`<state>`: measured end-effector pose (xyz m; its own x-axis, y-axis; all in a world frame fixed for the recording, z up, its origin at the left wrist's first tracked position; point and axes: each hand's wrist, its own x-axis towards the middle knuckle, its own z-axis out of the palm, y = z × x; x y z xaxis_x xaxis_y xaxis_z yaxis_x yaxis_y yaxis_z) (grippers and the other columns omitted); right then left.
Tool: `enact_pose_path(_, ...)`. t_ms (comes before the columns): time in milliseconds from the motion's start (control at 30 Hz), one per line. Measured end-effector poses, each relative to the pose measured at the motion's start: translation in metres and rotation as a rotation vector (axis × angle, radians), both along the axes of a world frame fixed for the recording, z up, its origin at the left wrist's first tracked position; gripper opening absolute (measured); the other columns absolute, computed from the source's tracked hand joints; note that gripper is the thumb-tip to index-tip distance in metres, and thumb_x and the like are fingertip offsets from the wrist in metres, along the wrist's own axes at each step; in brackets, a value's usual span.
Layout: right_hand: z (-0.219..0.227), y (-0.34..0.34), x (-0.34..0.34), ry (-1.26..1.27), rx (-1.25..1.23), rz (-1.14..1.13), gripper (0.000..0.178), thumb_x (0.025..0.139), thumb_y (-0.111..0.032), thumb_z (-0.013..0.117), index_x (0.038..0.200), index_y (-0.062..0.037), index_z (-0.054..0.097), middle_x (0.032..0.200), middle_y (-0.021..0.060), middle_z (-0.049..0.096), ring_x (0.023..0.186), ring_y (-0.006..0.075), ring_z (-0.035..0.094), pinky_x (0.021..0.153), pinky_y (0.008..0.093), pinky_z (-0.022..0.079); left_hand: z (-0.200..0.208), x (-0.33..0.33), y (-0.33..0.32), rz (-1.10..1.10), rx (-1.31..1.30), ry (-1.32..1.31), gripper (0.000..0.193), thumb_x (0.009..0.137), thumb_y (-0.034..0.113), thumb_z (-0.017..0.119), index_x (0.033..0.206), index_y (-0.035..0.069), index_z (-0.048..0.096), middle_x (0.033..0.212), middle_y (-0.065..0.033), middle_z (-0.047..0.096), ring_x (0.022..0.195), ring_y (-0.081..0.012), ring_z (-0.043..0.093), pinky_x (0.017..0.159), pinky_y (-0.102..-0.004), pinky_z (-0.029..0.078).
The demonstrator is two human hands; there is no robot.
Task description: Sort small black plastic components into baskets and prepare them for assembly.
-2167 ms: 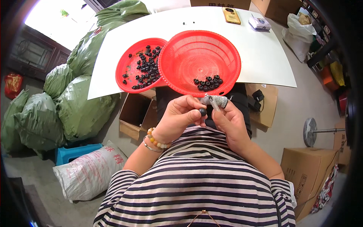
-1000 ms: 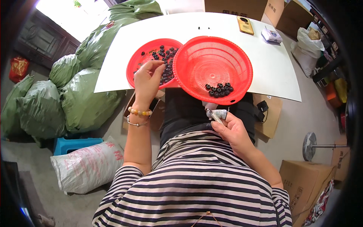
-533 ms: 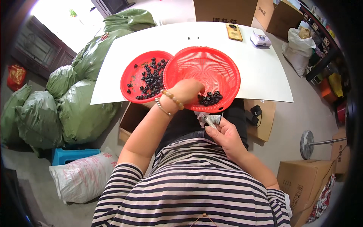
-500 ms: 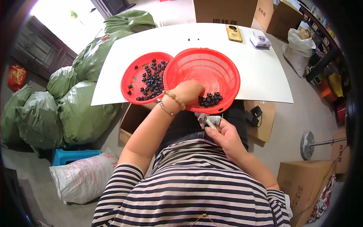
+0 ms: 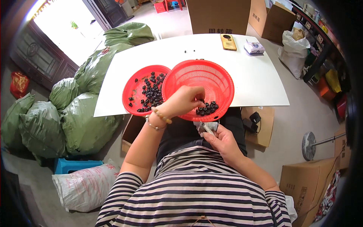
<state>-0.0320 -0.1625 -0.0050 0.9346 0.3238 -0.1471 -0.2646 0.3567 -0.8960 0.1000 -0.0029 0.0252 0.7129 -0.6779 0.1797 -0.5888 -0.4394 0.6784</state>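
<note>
Small round dark pieces (image 5: 207, 108), each with a ring-like centre, lie in the near part of a red slotted basket (image 5: 223, 73). Over them is my left hand (image 5: 186, 99), wearing two bracelets. Its thumb and forefinger are drawn together; what they may pinch is too small to tell. Just below the basket, near my lap, my right hand (image 5: 224, 142) is closed around a slim light-coloured tool (image 5: 207, 129). A greyish-white wrap (image 5: 212, 126) covers a finger beside it. More dark pieces (image 5: 154, 90) are scattered in a shallow red tray (image 5: 130, 81), partly overlapped by the basket.
On the white table (image 5: 257, 89) lie a yellow phone (image 5: 228, 42) and a tissue pack (image 5: 254, 47). Stuffed green sacks (image 5: 85, 123) crowd the left, by a blue stool (image 5: 77, 165) and a white sack (image 5: 87, 187). Cardboard boxes (image 5: 308, 181) stand right and beyond the table.
My left hand has lifted slightly and drawn back from the basket's bottom, its fingertips now showing above the dark pieces. My right hand keeps its hold. The whole view has tilted up a little.
</note>
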Motion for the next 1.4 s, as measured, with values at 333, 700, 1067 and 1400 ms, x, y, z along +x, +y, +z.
enact_pose_path(333,-0.004,-0.002,-0.003,-0.032,0.091,0.023,0.027,0.089,-0.018,0.049,0.111,-0.0029,0.050,0.082,-0.0051,0.050,0.059,0.0001,0.034,0.052,0.0146,0.026,-0.017,-0.066,0.035,0.095,-0.874,0.688,0.013,0.081,0.007,0.058,0.092,0.002,0.055,0.078,-0.0090,0.059,0.060,-0.0107,0.056,0.053,-0.0230,0.049)
enact_pose_path(700,-0.002,0.004,-0.007,-0.410,-0.156,-0.046,0.029,0.086,-0.010,0.051,0.112,0.0026,0.050,0.100,0.0049,0.057,0.091,0.0081,0.051,0.080,0.0223,0.040,-0.037,-0.095,0.024,-0.019,-1.164,1.043,0.019,0.083,0.005,0.055,0.102,0.002,0.054,0.086,-0.0088,0.058,0.068,-0.0120,0.057,0.062,-0.0253,0.050)
enact_pose_path(1067,0.001,0.006,-0.008,-0.404,-0.173,-0.082,0.025,0.085,-0.006,0.052,0.108,0.0024,0.053,0.092,0.0058,0.061,0.086,0.0087,0.054,0.077,0.0223,0.042,-0.040,-0.096,0.021,0.046,-1.114,1.005,0.016,0.081,0.003,0.057,0.096,-0.001,0.054,0.085,-0.0079,0.059,0.071,-0.0119,0.058,0.063,-0.0240,0.050)
enact_pose_path(1400,0.002,0.008,-0.010,-0.411,-0.185,-0.079,0.025,0.086,-0.007,0.050,0.110,0.0010,0.053,0.092,0.0055,0.061,0.086,0.0101,0.055,0.077,0.0229,0.043,-0.042,-0.095,0.023,0.074,-1.078,0.898,0.014,0.078,0.003,0.061,0.091,0.000,0.056,0.087,-0.0073,0.057,0.074,-0.0134,0.058,0.062,-0.0242,0.051)
